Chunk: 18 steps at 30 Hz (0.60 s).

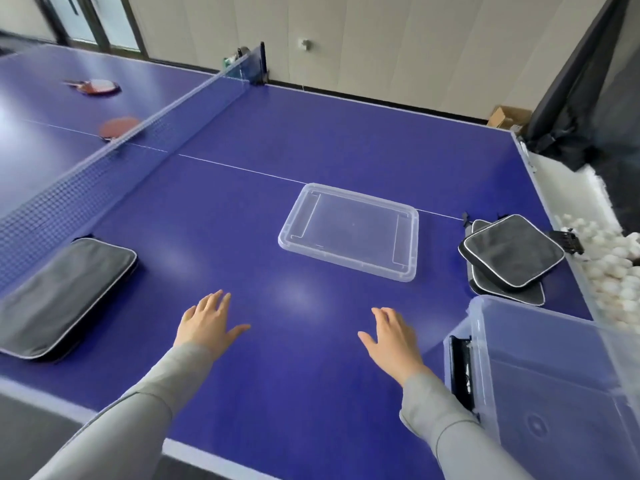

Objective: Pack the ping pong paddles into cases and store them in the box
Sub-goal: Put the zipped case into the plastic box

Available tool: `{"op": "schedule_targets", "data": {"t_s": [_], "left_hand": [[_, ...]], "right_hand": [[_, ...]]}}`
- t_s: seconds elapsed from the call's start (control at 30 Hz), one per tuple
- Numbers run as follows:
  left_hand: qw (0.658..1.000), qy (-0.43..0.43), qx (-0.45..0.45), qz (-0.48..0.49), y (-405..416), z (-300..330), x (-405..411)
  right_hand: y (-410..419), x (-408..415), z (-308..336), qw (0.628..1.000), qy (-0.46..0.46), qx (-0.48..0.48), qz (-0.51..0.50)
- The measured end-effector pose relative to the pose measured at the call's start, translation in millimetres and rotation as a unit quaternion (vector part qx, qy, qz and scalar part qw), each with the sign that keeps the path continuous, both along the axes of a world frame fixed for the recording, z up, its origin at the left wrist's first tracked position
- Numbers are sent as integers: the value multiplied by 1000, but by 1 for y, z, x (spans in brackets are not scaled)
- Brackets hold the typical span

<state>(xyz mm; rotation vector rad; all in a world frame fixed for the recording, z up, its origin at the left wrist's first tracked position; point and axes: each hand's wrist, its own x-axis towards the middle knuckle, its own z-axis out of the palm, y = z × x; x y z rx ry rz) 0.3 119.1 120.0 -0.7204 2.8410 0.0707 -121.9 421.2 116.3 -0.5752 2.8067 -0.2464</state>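
On the near half of the blue table point(242, 209), both hands hover palm-down with fingers spread and nothing in them: the left hand point(207, 323) at about seven o'clock from the table's middle, the right hand point(393, 339) at about five o'clock. This looks like the very start of the job, since no paddle is in a case that I can see.

Beyond the net point(114, 147), at about ten o'clock, lie the two paddles: a red paddle point(117, 128) just beside the net and a second paddle point(98, 86) farther off, well apart from either hand. The large grey case point(65, 296) lies flat at nine o'clock, its zip side hard to read (whether it is shut or open I cannot tell). At three o'clock two smaller black cases point(509, 254) rest stacked one on the other.

The clear box point(561, 375) stands at four o'clock, just beside the right forearm; through its wall nothing shows inside. Its clear lid point(349, 232) lies on the table at one o'clock. A bin of white balls point(609, 258) sits off the right edge.

The next move probably calls for a long reach over the net to fetch a paddle, then bringing a case within easy range.
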Motion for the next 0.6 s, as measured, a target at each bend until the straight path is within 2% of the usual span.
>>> {"op": "schedule_targets", "data": {"t_s": [0.23, 0.43, 0.6], "left_hand": [[996, 12, 10, 89, -46, 22, 84], [989, 56, 23, 138, -114, 31, 107], [983, 64, 43, 168, -204, 24, 121]], "right_hand": [[-46, 40, 13, 999, -9, -17, 34], [-108, 52, 15, 998, -10, -25, 53], [-193, 61, 5, 998, -27, -24, 52]]}}
